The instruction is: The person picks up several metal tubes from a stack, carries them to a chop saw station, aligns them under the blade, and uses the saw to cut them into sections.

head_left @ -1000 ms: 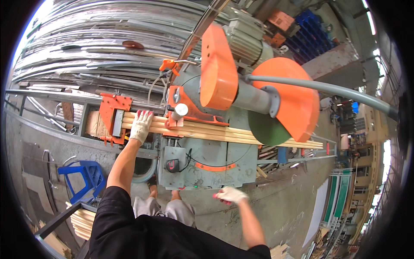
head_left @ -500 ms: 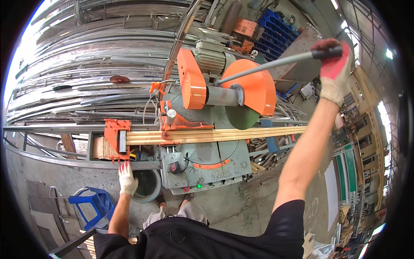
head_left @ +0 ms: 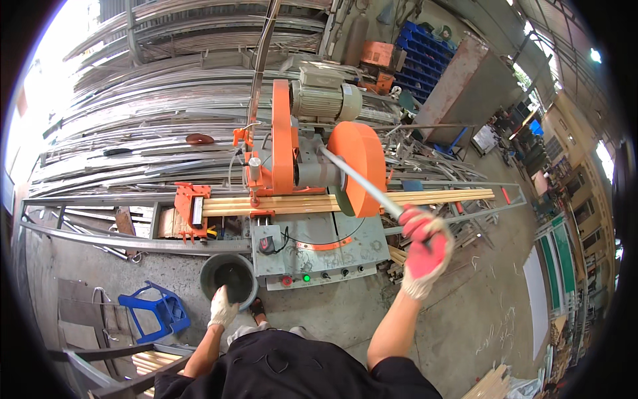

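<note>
My right hand point(head_left: 427, 247), in a white glove with a red palm, is closed around the end of the long grey lever point(head_left: 369, 186) of a cut-off saw. The saw's orange blade guard point(head_left: 362, 169) is tilted down, and its dark blade point(head_left: 344, 201) meets a bundle of several pale yellow tubes point(head_left: 438, 197). An orange clamp point(head_left: 254, 193) presses on the tubes, whose left ends touch an orange stop point(head_left: 191, 211). Gloved too, my left hand point(head_left: 224, 308) hangs over the near rim of a grey bucket point(head_left: 247, 265), holding nothing, its fingers partly seen.
The saw's grey table point(head_left: 319, 261) carries buttons and a green lamp along its front. Left of the bucket stands a blue plastic stool point(head_left: 156, 311). A metal frame with more yellow tubes point(head_left: 156, 362) is at lower left. Racks of metal profiles point(head_left: 133, 143) fill the back.
My right hand has pulled the lever down and toward me, bringing the guard and blade down onto the tubes. My left hand has moved from beside the stop to over the bucket.
</note>
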